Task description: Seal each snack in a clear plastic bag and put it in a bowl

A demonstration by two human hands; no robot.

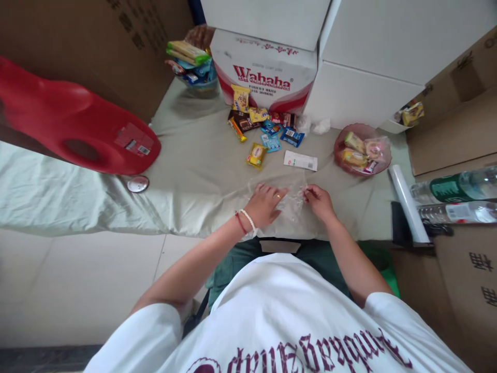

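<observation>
A clear plastic bag lies on the pale cloth near the table's front edge. My left hand, with a ring and bracelets at the wrist, rests flat on its left part, fingers spread. At the bag's right end, my right hand pinches the plastic between thumb and fingers. Just beyond the hands are a white flat packet and a yellow wrapped snack. Farther back, several packaged snacks lie in a loose pile against a Wahaha carton.
The white Wahaha carton stands at the back. A pink bowl of snacks is on the right, near a white roll and plastic bottles. To the left are a red plastic stool and a round lid.
</observation>
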